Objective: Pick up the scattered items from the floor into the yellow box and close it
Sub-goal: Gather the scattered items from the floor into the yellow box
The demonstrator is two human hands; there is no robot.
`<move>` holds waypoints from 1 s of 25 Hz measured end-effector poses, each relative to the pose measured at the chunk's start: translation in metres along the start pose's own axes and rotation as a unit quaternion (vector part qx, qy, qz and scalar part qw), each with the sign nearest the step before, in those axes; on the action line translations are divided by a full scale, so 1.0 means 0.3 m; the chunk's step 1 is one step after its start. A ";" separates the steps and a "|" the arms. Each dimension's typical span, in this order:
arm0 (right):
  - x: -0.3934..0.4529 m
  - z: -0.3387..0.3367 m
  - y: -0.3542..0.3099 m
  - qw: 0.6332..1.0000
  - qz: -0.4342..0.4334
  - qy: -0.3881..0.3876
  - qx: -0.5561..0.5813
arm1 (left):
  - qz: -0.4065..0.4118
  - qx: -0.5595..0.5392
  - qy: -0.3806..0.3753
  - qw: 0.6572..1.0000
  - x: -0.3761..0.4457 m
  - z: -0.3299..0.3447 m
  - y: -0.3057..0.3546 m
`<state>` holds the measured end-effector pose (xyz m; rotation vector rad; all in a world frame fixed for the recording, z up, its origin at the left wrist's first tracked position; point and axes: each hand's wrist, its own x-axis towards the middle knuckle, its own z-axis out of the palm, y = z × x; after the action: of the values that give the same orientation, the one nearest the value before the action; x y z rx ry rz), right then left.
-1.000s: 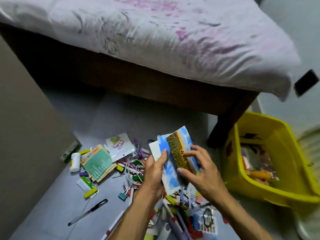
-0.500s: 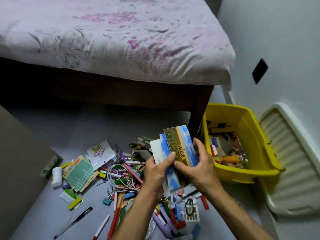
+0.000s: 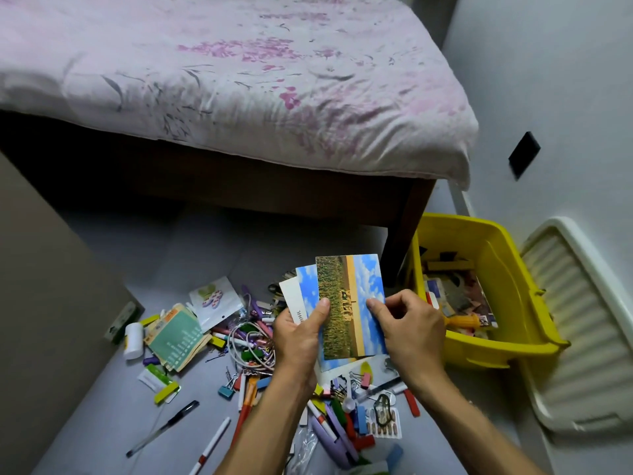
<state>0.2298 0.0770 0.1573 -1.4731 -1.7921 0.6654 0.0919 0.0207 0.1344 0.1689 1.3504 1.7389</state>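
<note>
Left hand (image 3: 298, 337) grips the fanned stack of glossy picture postcards (image 3: 349, 306) from the left, thumb pressed across the front card; right hand (image 3: 409, 329) pinches the front card's right edge, fingers curled behind. Cards are up off the floor, held between the clutter & the open yellow plastic box (image 3: 513, 279), which sits just right of the right hand, near the wall, already partly filled w/ paper bits. Its cream ribbed lid (image 3: 582, 337) lies beside it on the far side, so closing isn't near yet. Risk, imo: the fan is loose — a back card could slide out on the swing over to the box, esp. if one hand lets go early; glossy faces slip on each other. Squaring the stack first would help. Also the dark wooden bed leg (image 3: 407, 231) stands right by the box's near-left corner, so a wide swing could clip it. Outward: a big pile remains under & left of the wrists — purple & red marker pens (image 3: 337, 430), blue binder clip (image 3: 226, 391), coiled pale cord (image 3: 250, 344), green-covered booklet (image 3: 176, 341), small white bottle (image 3: 133, 339), black ballpoint pen (image 3: 162, 428) off alone to the left. Bed w/ pink floral sheet (image 3: 239, 80) fills the top. Lots left to collect.
</note>
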 end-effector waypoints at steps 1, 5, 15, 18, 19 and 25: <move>-0.009 0.003 -0.012 0.999 -0.022 0.001 -0.033 | 0.007 0.003 0.015 1.000 0.000 -0.002 0.001; -0.038 0.020 -0.043 0.990 -0.078 -0.005 -0.116 | 0.021 0.017 0.058 0.998 0.003 -0.019 0.001; -0.013 0.057 0.043 0.970 0.109 -0.072 0.205 | -0.003 -0.011 0.081 0.997 0.038 -0.069 -0.026; 0.018 0.061 0.075 0.962 0.131 -0.057 0.233 | -0.016 -0.021 0.081 0.996 0.048 -0.072 -0.012; 0.028 0.064 0.083 0.957 0.146 -0.070 0.240 | -0.021 -0.026 0.078 0.996 0.050 -0.071 -0.008; -0.015 0.109 0.113 0.946 0.197 -0.142 0.216 | -0.058 0.055 0.030 0.996 0.021 -0.069 -0.006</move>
<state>0.2250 0.0816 0.1104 -1.4864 -1.4223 1.4376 0.0771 0.0104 0.1221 0.0987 1.4719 1.5852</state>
